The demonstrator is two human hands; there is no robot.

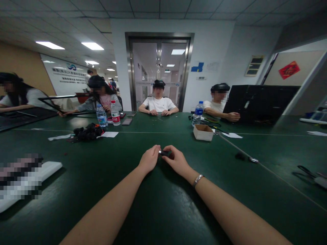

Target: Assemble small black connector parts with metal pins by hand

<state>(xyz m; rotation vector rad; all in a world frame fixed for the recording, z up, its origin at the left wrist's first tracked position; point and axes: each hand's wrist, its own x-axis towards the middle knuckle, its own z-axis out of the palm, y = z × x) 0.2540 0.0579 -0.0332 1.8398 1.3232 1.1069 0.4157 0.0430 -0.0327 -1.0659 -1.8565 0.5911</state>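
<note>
Just above the green table (122, 190), both my hands meet around a small black cylinder with a silver end (163, 153). My left hand (150, 159) is closed, with its fingertips at the silver end. Thumb and fingers of my right hand (178, 162) curl round the black part, and that wrist wears a silver bracelet (198, 180). The fingers cover parts of the cylinder, so I cannot tell its exact kind.
Beyond my right hand stands an open small box (203, 133), with a water bottle (198, 114) behind it. Black tangled parts (88, 132) and two bottles lie left. A white board-like object (51, 170) is nearby left. Several people sit around; one holds a large black panel (258, 102).
</note>
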